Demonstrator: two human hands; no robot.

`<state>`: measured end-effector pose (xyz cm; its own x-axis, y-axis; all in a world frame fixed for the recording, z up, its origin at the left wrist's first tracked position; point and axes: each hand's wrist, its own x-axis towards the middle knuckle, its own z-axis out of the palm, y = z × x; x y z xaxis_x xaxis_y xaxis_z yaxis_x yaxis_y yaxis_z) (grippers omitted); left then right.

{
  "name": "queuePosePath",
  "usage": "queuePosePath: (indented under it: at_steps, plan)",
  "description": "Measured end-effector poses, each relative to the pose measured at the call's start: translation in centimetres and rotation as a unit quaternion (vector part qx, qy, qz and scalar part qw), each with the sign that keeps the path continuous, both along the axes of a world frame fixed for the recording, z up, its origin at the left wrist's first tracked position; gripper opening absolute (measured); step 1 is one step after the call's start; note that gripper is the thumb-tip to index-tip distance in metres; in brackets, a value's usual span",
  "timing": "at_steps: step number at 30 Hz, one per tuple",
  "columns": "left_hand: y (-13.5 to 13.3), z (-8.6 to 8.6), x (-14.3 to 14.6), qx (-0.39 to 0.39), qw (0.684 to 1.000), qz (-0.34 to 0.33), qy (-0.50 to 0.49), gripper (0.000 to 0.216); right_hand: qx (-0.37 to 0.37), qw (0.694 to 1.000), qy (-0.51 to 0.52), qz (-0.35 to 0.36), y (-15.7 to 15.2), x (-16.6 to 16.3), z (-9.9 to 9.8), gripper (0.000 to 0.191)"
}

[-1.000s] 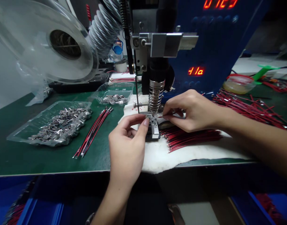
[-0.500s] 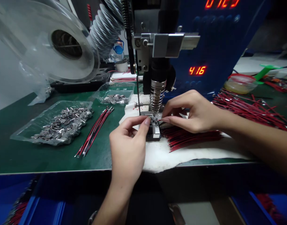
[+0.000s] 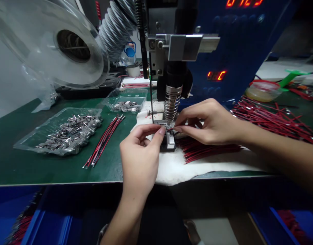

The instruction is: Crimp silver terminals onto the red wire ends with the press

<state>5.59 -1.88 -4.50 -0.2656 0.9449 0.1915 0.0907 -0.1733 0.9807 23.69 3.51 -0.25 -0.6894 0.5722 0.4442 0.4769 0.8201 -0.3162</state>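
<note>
**Both hands meet at the fixture**

The left hand (image 3: 139, 154) has a narrow grip, thumb and forefinger meeting just left of the fixture (image 3: 169, 142). What it pinches is too small to tell. The right hand (image 3: 209, 120) holds a wire end (image 3: 172, 128) in its grip at the fixture's top. A wire bundle (image 3: 207, 150) lies just right of the fixture.

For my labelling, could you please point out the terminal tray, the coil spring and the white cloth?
terminal tray (image 3: 25, 144): head view, bare left end.
coil spring (image 3: 171, 102): head view, middle coils.
white cloth (image 3: 176, 170): head view, bare front part.
</note>
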Motion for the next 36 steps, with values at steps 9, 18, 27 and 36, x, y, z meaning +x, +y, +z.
queuePosePath:
  at_steps: [9,18,27,36]
  plan:
    - [0.23,0.17,0.05,0.008,1.000,0.011,-0.019,0.018,0.011,1.000,0.014,0.007,-0.11,-0.01,-0.06,0.009]
    - [-0.08,0.06,0.11,0.008,1.000,0.014,-0.024,0.016,0.014,1.000,0.020,0.005,-0.19,-0.03,-0.35,0.008]
    - [-0.07,0.23,0.08,-0.012,0.999,0.032,-0.018,0.015,0.002,1.000,0.006,-0.003,-0.23,-0.16,-0.45,0.010]
    - [-0.11,0.24,-0.04,-0.012,0.999,0.031,-0.001,0.016,0.002,1.000,0.017,-0.009,-0.36,-0.27,-0.49,0.010]
